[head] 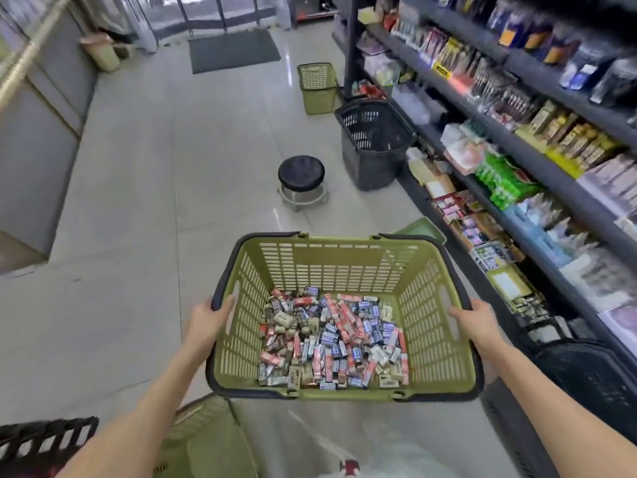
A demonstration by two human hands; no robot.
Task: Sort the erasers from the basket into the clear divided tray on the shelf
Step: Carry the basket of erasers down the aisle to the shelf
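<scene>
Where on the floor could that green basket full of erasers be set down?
Bare floor lies wide between the left counter and the stool, and between the stool and the green basket. Beside the shelves it is crowded: a black basket and a green bin stand there.

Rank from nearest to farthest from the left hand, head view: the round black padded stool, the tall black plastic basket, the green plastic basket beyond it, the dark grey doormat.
From the left hand gripping the olive-green eraser basket:
1. Round black stool, mid-aisle.
2. Tall black basket, against the shelf.
3. Far green basket, behind it.
4. Dark grey doormat, farthest back.
</scene>
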